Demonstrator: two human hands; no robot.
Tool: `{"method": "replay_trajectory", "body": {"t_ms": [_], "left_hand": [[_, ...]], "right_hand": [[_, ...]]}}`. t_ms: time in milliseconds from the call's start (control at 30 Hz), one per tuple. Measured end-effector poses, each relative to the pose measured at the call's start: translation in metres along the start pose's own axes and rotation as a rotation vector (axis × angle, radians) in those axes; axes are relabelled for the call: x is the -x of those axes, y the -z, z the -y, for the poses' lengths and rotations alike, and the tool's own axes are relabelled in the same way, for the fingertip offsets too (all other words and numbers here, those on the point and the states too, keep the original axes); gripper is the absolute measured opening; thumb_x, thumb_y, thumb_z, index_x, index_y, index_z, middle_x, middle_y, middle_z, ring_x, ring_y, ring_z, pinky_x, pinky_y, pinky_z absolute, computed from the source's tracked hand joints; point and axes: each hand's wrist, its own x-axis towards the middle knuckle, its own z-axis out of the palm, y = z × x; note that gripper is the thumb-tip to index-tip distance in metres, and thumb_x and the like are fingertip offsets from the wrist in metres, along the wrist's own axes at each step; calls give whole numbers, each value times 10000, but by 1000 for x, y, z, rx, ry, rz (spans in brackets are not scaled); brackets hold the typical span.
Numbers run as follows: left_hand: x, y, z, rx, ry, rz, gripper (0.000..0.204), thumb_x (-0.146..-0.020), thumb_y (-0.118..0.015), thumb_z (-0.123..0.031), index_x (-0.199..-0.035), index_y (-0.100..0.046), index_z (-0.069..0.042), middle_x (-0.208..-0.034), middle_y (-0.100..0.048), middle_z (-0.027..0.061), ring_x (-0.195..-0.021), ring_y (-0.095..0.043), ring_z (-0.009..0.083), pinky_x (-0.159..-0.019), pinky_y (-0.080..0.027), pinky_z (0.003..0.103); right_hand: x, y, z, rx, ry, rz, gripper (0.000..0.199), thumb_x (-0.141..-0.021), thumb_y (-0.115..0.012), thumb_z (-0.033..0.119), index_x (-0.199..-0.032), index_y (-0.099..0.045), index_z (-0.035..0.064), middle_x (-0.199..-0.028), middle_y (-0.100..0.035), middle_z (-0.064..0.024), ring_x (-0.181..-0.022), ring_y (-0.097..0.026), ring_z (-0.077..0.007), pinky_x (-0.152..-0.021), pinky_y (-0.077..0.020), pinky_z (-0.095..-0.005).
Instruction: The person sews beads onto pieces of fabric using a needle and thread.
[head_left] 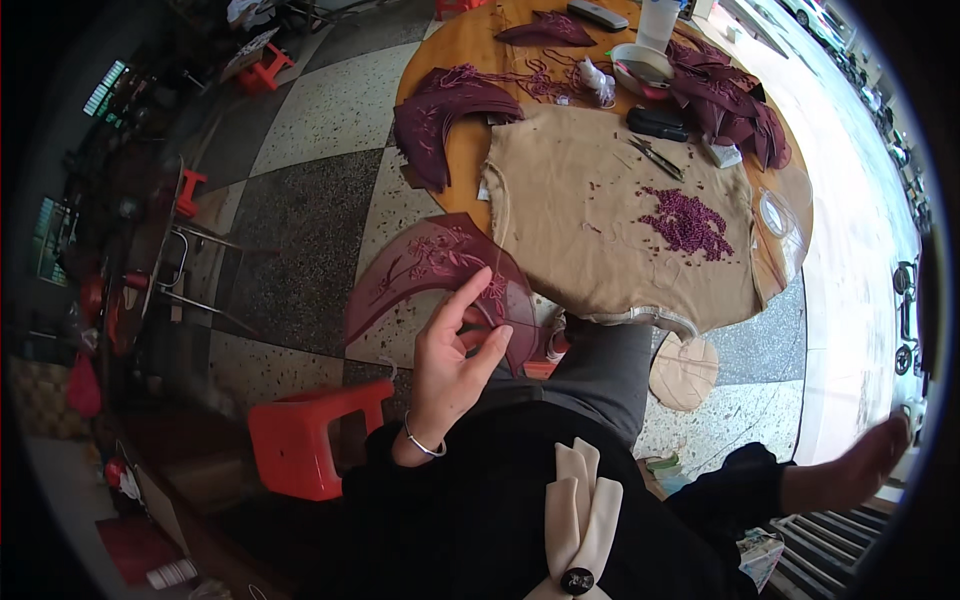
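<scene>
Maroon beaded fabric piece [432, 270] pinched in the left hand [450, 365], just off the round wooden table's [470, 50] near-left edge. Right hand [870, 455] is way off right, blurry, can't tell its grip.

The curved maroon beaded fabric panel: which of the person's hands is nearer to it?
Left. The left hand pinches the curved maroon beaded fabric panel; the right hand is far off, outstretched.

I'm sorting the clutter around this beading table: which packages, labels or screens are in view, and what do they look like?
Printed carton: on the floor, lower right; small box, teal and white.
White container: far edge of the round table; upright, plain.
Small white box: on the table beside the maroon fabric pieces; squat.
Screens: none visible.
</scene>
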Motion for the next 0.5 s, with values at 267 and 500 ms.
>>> {"method": "replay_trajectory", "body": {"t_ms": [267, 500], "left_hand": [[7, -15, -8, 92, -29, 34, 568, -835, -624, 78, -1365, -425, 34, -1360, -473, 133, -1064, -539, 85, -804, -520, 211], [6, -4, -9, 107, -38, -7, 579, -829, -622, 96, -1367, -416, 39, -1390, -448, 139, -1110, -533, 101, -820, -520, 204]], "right_hand": [[53, -4, -158, 1385, -230, 78, 442, -776, -759, 173, -1148, -613, -16, -878, -571, -56, -686, -459, -123, -667, -411, -273], [75, 1, -228, 1270, -762, 657, 127, -823, -708, 130, -871, -678, 16, -738, -578, -63, -638, -497, -150, -577, -371, -282]]}}
